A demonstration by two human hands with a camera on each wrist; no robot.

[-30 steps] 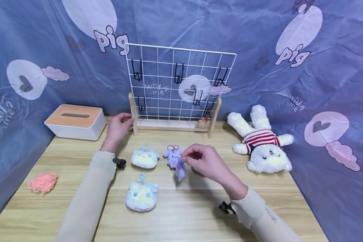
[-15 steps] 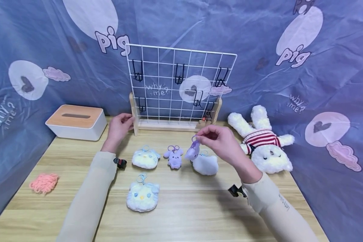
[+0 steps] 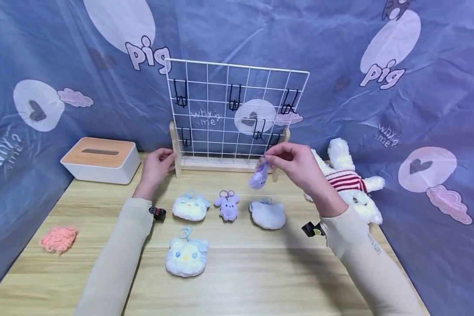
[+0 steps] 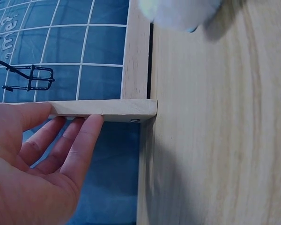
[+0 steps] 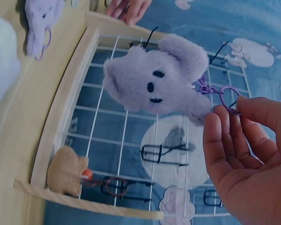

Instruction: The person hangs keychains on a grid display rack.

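Observation:
My right hand (image 3: 296, 162) pinches the purple ring (image 5: 230, 96) of a fluffy purple plush keychain (image 3: 258, 177), which hangs in front of the rack's lower right part. In the right wrist view its face, with dark eyes and nose, is towards the camera. My left hand (image 3: 156, 169) grips the wooden side post (image 4: 103, 108) of the white grid rack (image 3: 217, 116), thumb on one side and fingers on the other. Several black hooks (image 3: 234, 98) sit on the grid. A brown plush keychain (image 5: 65, 171) with an orange bead is at the rack's lower right, mostly hidden in the head view.
On the table lie another purple plush keychain (image 3: 228, 207), a face-down white one (image 3: 267, 215) and two white-and-blue ones (image 3: 190, 206). A tissue box (image 3: 102, 160) and pink yarn (image 3: 58, 239) are at left. A white plush toy (image 3: 347, 184) lies at right, partly behind my right arm.
My right hand has lifted the purple keychain off the table and carried it right and back towards the rack, uncovering the face-down white one. My left hand stays on the post.

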